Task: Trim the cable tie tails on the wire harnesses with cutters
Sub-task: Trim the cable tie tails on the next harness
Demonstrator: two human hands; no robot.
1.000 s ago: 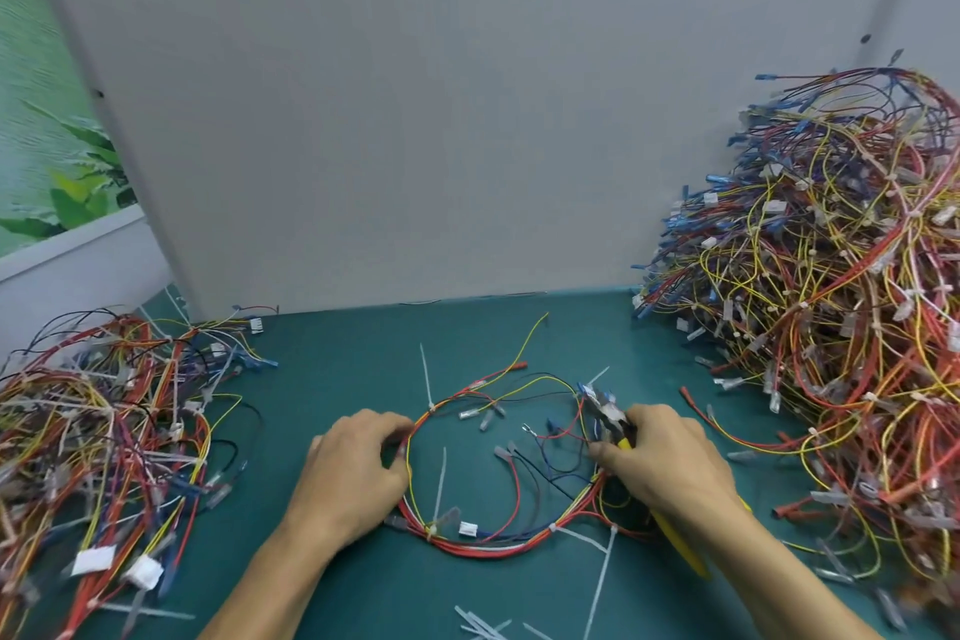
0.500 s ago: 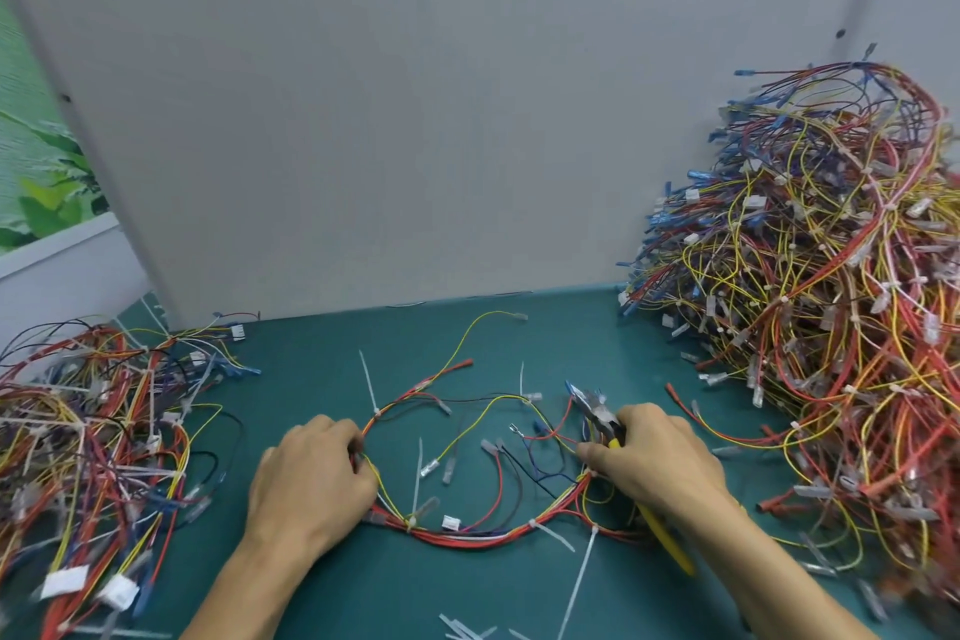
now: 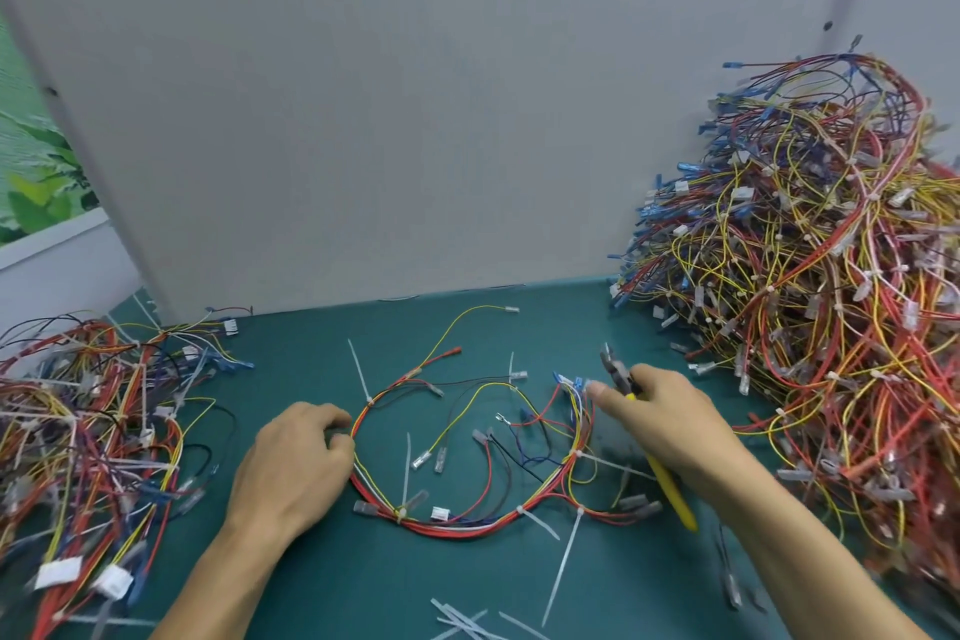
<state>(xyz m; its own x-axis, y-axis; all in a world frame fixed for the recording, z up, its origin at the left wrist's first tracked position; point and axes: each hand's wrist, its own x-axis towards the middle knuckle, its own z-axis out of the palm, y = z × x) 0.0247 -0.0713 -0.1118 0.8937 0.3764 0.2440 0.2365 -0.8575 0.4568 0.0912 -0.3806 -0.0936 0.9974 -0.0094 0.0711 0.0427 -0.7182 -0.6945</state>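
Observation:
A wire harness (image 3: 470, 528) of red, yellow, blue and black wires lies looped on the green table between my hands. Several white cable tie tails (image 3: 561, 569) stick out from it. My left hand (image 3: 296, 463) has its fingers curled on the loop's left side and pinches the wires there. My right hand (image 3: 665, 426) grips yellow-handled cutters (image 3: 667, 489), whose metal jaws (image 3: 613, 369) point up and away past the knuckles. The fingers of that hand touch the harness's right side near a blue connector.
A tall heap of harnesses (image 3: 831, 286) fills the right side. A lower pile (image 3: 83, 437) lies at the left. Cut tie tails (image 3: 462, 621) are scattered at the near table edge. A grey partition (image 3: 363, 120) closes the back.
The harness loop has been spread wider and rounder on the table. My right hand with the cutters shifted slightly along the harness's right side; my left hand stays on the left of the loop.

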